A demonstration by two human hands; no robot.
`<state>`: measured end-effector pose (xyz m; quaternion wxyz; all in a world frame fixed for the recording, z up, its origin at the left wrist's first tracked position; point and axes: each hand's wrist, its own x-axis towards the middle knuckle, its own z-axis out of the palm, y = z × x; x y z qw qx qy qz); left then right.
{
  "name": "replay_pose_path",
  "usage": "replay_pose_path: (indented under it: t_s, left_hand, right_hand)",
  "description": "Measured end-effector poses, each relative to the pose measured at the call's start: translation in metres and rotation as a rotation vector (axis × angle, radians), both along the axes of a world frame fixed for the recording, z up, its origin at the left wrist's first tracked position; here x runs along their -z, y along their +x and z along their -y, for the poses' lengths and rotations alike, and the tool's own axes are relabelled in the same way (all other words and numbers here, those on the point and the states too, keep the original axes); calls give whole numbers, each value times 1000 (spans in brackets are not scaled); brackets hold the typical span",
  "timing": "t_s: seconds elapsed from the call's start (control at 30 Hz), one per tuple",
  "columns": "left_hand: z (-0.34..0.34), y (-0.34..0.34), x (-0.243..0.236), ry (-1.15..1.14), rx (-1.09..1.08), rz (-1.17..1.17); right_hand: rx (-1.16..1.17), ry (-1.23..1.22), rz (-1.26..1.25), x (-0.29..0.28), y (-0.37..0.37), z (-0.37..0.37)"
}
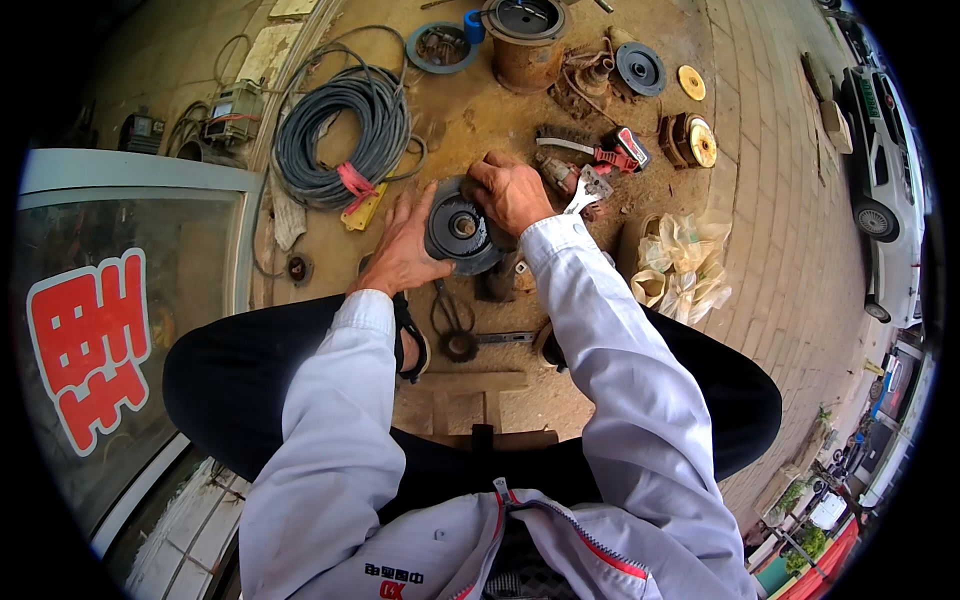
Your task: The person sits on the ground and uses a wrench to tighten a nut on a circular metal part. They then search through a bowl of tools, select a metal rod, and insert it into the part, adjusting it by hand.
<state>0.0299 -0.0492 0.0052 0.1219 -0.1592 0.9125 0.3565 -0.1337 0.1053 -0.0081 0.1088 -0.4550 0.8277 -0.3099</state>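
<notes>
Head view: we find the dark round part (462,226) between the person's hands, low over the ground and just beyond the feet, its raised centre facing up. Left hand (405,245) holds its left rim, fingers spread along the far side and thumb at the near side. Right hand (512,195) is narrow, fingers curled at the far right edge; whether they pinch anything small we cannot tell. We judge the work to be partway through: several pieces lie separate, and the round part sits alone, with no join to another that we can confirm. Far off stand a rusty cylindrical housing (527,70) and, left of it, a blue-grey bowl (411,48) of small pieces. To the far right lie a dark grey disc (640,68), a yellow disc (691,82) and a yellow-ended winding (703,145), none fitted into the housing. A wire brush (566,141) lies beyond the right hand, unheld. Outstanding, in our judgement, are finishing the round part and reuniting the loose pieces; its surface condition we cannot verify.
</notes>
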Motion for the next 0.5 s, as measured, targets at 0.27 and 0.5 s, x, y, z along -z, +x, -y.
replay_pose_path:
  t_s: [0.27, 0.5]
  left_hand:
    - [-11, -14, -15, -18, 67, 120]
    - [-15, -20, -14, -261, 228, 47]
  right_hand:
    - [-299, 142, -218, -19, -8, -16]
    - [-96, 133, -255, -3, 15, -40]
